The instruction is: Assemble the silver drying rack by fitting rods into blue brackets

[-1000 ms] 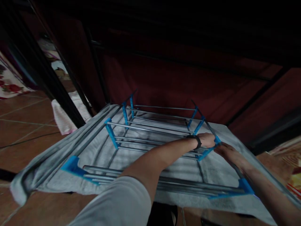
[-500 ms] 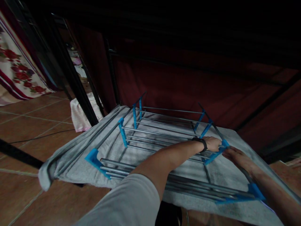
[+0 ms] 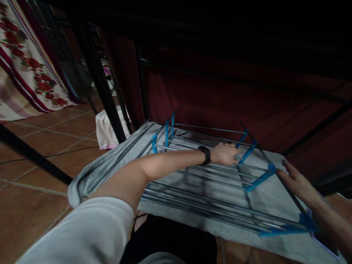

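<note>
A metal rack with grey rods (image 3: 209, 200) and blue plastic brackets (image 3: 260, 179) lies on a grey cloth surface. My left hand (image 3: 224, 153), a black band on its wrist, reaches across the rack from the left. Its fingers are stretched out over the rods beside a far right bracket and hold nothing that shows. At the right side rail, my right hand (image 3: 298, 181) lies by the near blue corner piece, thumb and fingers apart. Whether it touches the rail is hard to make out. My left forearm covers part of the rack's left side.
The grey cloth (image 3: 268, 201) covers a low surface under a dark frame, with a dark red panel (image 3: 198, 99) behind. A black post (image 3: 110, 99) and a striped cloth (image 3: 106, 128) stand left. A flat purple-edged object (image 3: 326, 244) lies near right. A cable (image 3: 68, 152) crosses the tiled floor.
My left hand has left the right-hand bracket and moved left and away from me, its fingers opening out. My right hand has shifted slightly right. The view has turned a little left.
</note>
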`<act>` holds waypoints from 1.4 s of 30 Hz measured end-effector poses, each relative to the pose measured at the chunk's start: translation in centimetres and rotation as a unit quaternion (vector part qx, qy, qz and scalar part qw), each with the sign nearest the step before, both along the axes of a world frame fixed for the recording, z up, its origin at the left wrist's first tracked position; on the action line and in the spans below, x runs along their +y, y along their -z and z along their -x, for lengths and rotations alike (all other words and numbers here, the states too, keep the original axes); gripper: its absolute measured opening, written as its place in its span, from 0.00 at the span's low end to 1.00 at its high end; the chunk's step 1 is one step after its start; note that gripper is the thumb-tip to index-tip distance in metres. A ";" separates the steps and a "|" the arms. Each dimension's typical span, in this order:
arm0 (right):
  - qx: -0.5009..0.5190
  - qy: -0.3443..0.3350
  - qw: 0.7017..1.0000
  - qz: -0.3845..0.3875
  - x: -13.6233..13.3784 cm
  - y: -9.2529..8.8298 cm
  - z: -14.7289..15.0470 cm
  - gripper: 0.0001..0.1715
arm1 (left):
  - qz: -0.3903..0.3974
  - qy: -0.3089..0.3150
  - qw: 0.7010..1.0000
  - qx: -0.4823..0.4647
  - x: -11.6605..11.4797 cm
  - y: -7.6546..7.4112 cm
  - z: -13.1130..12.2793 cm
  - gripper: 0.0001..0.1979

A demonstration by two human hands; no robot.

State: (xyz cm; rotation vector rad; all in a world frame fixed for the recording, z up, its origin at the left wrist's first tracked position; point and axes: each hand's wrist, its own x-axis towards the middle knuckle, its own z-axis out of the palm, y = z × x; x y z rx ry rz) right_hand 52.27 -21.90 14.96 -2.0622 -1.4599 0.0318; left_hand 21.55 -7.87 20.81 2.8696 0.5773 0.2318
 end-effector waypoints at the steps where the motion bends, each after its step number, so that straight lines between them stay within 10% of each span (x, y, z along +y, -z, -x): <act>1: 0.001 0.000 1.000 0.019 -0.2 -0.9 1.2 0.45 | 0.002 0.001 1.000 -0.019 0.2 -1.3 2.6 0.25; 7: 0.035 -0.183 0.982 -0.034 -2.6 -4.1 13.4 0.30 | 0.107 -0.139 0.950 -0.259 0.5 -5.7 20.3 0.23; 10: 0.006 -0.289 0.957 -0.029 -4.1 -3.4 21.1 0.25 | 0.204 -0.270 0.860 -0.382 -1.5 -2.9 28.0 0.24; 14: -0.068 -0.383 0.921 0.001 -4.4 -1.2 30.2 0.24 | 0.312 -0.384 0.733 -0.468 -5.8 4.5 33.9 0.28; 20: -0.195 -0.419 0.885 0.061 -1.5 1.6 39.5 0.25 | 0.400 -0.422 0.618 -0.528 -10.2 10.5 33.3 0.33; 42: -0.196 -0.426 0.874 0.123 -0.1 0.8 40.8 0.24 | 0.332 -0.472 0.580 -0.575 -10.0 11.9 29.1 0.25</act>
